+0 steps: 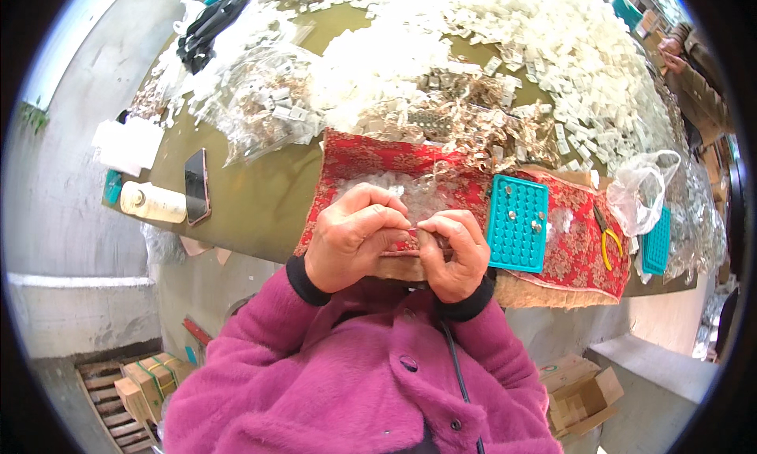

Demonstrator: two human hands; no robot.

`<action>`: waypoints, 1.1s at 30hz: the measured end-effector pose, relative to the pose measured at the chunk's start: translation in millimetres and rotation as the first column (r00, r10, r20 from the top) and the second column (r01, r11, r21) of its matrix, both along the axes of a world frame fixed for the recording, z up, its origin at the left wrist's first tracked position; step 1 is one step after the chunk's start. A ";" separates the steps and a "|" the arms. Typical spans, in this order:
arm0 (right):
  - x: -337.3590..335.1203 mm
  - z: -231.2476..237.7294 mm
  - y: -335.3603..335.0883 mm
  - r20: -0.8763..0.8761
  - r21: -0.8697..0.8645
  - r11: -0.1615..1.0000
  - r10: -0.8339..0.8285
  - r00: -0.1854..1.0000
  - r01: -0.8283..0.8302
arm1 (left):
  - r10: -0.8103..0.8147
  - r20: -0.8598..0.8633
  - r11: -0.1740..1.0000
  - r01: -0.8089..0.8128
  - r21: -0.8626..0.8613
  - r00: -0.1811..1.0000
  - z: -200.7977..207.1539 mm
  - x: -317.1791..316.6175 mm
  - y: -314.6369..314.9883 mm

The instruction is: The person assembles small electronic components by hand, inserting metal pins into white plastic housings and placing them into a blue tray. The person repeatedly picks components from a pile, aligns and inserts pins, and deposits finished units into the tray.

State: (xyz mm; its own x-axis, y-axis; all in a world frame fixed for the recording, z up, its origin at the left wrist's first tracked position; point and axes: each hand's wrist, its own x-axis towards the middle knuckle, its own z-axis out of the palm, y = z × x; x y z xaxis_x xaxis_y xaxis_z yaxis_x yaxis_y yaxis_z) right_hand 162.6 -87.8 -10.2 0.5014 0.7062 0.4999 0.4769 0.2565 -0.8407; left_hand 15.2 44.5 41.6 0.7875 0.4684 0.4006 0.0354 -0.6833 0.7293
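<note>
My left hand (356, 235) and my right hand (455, 253) are held close together over the near edge of a red patterned cloth (355, 156). Both are closed, thumbs pinched against fingers, and the fingertips almost meet. Whatever sits between them is too small to name. Just right of my right hand lies a teal tray (516, 245) with rows of round pockets and a few small metal pieces on it. Beyond my hands, clear plastic film (410, 187) is spread on the cloth. Pliers with yellow handles (609, 247) rest farther right.
Heaps of white plastic parts (568, 68) and copper-coloured metal pieces (505, 115) cover the table's far side. A phone (198, 186) and a cream bottle (154, 202) are at left. A white plastic bag (643, 190) and second teal tray (656, 241) are at right. Another person's hands (673, 53) show far right.
</note>
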 end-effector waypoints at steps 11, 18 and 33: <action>3.1 -5.7 0.9 -0.056 -0.022 0.991 0.133 0.989 -0.135 | -0.081 0.096 0.975 0.099 -0.198 0.992 -13.5 1.9 4.4; 0.2 -7.2 -0.1 -0.027 -0.004 1.000 0.029 0.999 -0.029 | 0.259 0.181 0.964 -0.242 -0.110 0.949 -11.0 -5.9 24.4; -5.8 -6.2 5.6 0.091 0.008 1.000 0.008 0.996 -0.008 | 0.389 -0.041 0.919 -0.391 -0.052 0.920 -48.2 -18.2 109.1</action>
